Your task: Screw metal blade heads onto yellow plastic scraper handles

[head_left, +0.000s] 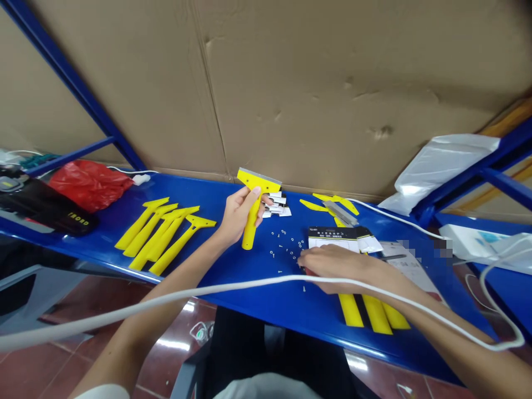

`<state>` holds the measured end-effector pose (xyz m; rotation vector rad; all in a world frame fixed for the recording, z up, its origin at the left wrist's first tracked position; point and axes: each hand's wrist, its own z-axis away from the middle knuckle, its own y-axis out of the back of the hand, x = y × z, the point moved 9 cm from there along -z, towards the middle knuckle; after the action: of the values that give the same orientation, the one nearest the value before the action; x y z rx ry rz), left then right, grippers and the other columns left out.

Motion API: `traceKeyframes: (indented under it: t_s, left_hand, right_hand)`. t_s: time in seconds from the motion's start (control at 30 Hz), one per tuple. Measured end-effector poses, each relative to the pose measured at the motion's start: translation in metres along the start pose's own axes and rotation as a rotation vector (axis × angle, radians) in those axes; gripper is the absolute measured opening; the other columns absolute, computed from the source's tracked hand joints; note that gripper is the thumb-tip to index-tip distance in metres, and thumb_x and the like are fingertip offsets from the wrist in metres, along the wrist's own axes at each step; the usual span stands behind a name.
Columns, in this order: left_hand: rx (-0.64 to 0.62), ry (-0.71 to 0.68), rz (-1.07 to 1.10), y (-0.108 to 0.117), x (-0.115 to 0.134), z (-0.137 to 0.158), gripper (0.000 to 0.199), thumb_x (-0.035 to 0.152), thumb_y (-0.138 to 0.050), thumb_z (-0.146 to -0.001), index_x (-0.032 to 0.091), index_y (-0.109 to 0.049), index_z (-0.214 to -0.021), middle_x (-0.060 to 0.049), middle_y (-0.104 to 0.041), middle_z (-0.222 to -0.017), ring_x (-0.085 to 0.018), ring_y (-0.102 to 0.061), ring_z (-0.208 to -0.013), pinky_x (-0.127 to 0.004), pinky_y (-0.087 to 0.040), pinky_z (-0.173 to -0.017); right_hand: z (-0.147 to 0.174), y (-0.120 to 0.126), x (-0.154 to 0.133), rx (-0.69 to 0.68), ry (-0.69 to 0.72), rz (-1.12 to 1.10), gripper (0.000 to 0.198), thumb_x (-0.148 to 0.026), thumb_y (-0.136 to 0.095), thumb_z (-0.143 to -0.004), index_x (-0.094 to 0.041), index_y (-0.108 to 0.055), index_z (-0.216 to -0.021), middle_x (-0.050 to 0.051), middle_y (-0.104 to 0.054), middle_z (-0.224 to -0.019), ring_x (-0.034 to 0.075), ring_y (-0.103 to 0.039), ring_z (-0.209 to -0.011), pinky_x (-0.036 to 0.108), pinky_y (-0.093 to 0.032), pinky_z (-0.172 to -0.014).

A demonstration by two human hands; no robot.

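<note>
My left hand (pixel 238 215) is wrapped round the handle of a yellow scraper (pixel 250 231), its thumb near the head. The scraper stands roughly upright, with a grey metal blade along its top edge. Over the right of the table, my right hand (pixel 332 266) has its fingers curled down at the table top. A small reddish bit shows under them, but I cannot make out what it is. Small nuts and screws (pixel 286 249) lie loose between my hands. Behind the scraper is a small pile of white and black packets (pixel 277 205).
Several yellow scraper handles (pixel 166 235) lie at the left, and more yellow handles (pixel 376 313) lie below my right forearm. Yellow head pieces (pixel 313 205) lie at the back right near a black-and-white packet (pixel 332 235). A white cable (pixel 233 284) crosses before my arms.
</note>
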<state>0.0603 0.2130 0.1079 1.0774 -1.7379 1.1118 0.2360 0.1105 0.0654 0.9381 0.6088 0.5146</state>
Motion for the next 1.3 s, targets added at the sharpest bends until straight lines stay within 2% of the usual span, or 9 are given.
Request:
traceKeyframes:
  t_s: [0.17, 0.33, 0.4, 0.53, 0.73, 0.9, 1.07, 1.2, 1.3]
  left_hand:
    - [0.013, 0.015, 0.014, -0.001, -0.002, 0.000, 0.038, 0.053, -0.080, -0.100, 0.016, -0.069, -0.097, -0.007, -0.078, -0.093, -0.007, -0.057, -0.054, -0.021, -0.047, -0.043]
    - [0.008, 0.050, 0.023, -0.003, -0.005, 0.001, 0.039, 0.052, -0.080, -0.099, 0.015, -0.070, -0.096, -0.006, -0.076, -0.091, -0.008, -0.056, -0.055, -0.020, -0.047, -0.042]
    - [0.007, 0.053, 0.025, -0.003, -0.006, 0.001, 0.038, 0.051, -0.081, -0.099, 0.015, -0.071, -0.096, -0.007, -0.076, -0.092, -0.008, -0.056, -0.057, -0.020, -0.047, -0.042]
    - [0.005, 0.055, 0.024, -0.004, -0.008, 0.001, 0.036, 0.050, -0.081, -0.100, 0.016, -0.071, -0.095, -0.008, -0.078, -0.096, -0.007, -0.057, -0.057, -0.019, -0.047, -0.043]
    - [-0.008, 0.072, 0.028, -0.005, -0.011, 0.001, 0.034, 0.048, -0.078, -0.103, 0.016, -0.071, -0.093, -0.009, -0.079, -0.092, -0.008, -0.058, -0.055, -0.019, -0.047, -0.043]
    - [-0.031, 0.079, 0.023, -0.006, -0.011, 0.002, 0.031, 0.046, -0.076, -0.105, 0.016, -0.073, -0.094, -0.008, -0.078, -0.092, -0.008, -0.058, -0.056, -0.019, -0.049, -0.044]
    - [-0.028, 0.101, 0.045, -0.006, -0.011, 0.002, 0.031, 0.045, -0.077, -0.104, 0.016, -0.072, -0.094, -0.008, -0.078, -0.094, -0.009, -0.058, -0.059, -0.019, -0.049, -0.045]
    - [-0.012, 0.120, 0.067, -0.006, -0.012, 0.002, 0.030, 0.044, -0.078, -0.103, 0.016, -0.073, -0.095, -0.008, -0.077, -0.094, -0.009, -0.058, -0.059, -0.020, -0.049, -0.043]
    - [-0.011, 0.131, 0.068, -0.006, -0.013, 0.002, 0.031, 0.045, -0.078, -0.102, 0.016, -0.073, -0.093, -0.007, -0.076, -0.091, -0.009, -0.057, -0.057, -0.019, -0.049, -0.042]
  right_hand:
    - [0.009, 0.018, -0.013, 0.083, 0.025, 0.003, 0.018, -0.016, -0.054, -0.101, -0.017, -0.072, -0.107, 0.016, -0.078, -0.113, 0.028, -0.074, -0.093, 0.035, -0.047, -0.075]
    - [0.018, 0.068, -0.008, 0.217, -0.047, -0.031, 0.014, -0.027, -0.055, -0.106, -0.022, -0.060, -0.094, 0.007, -0.070, -0.090, 0.022, -0.062, -0.077, 0.033, -0.038, -0.068]
    - [0.016, 0.076, -0.004, 0.231, -0.039, -0.067, 0.017, -0.030, -0.056, -0.105, -0.023, -0.056, -0.089, 0.004, -0.065, -0.083, 0.019, -0.055, -0.070, 0.032, -0.035, -0.066]
    - [0.006, 0.062, 0.000, 0.189, 0.040, -0.108, 0.012, -0.021, -0.058, -0.098, -0.024, -0.057, -0.086, 0.003, -0.066, -0.085, 0.019, -0.055, -0.073, 0.031, -0.034, -0.069]
    - [0.004, 0.016, -0.005, 0.023, 0.139, -0.120, 0.010, -0.013, -0.064, -0.091, -0.023, -0.061, -0.089, 0.005, -0.070, -0.097, 0.022, -0.063, -0.089, 0.032, -0.041, -0.077]
    - [0.004, 0.005, -0.003, 0.024, 0.144, -0.153, 0.007, -0.016, -0.065, -0.096, -0.022, -0.067, -0.093, 0.007, -0.072, -0.110, 0.025, -0.069, -0.103, 0.032, -0.046, -0.085]
    - [0.002, 0.029, 0.007, 0.035, 0.106, -0.202, 0.008, -0.029, -0.075, -0.099, -0.021, -0.072, -0.097, 0.006, -0.073, -0.105, 0.024, -0.067, -0.096, 0.033, -0.046, -0.083]
    - [-0.009, 0.068, 0.033, 0.157, -0.015, -0.114, 0.006, -0.021, -0.070, -0.097, -0.022, -0.073, -0.102, 0.004, -0.072, -0.102, 0.020, -0.062, -0.087, 0.031, -0.041, -0.076]
    - [-0.025, 0.073, 0.048, 0.097, -0.081, -0.047, 0.005, -0.019, -0.073, -0.089, -0.022, -0.071, -0.093, 0.002, -0.069, -0.089, 0.019, -0.057, -0.078, 0.032, -0.035, -0.068]
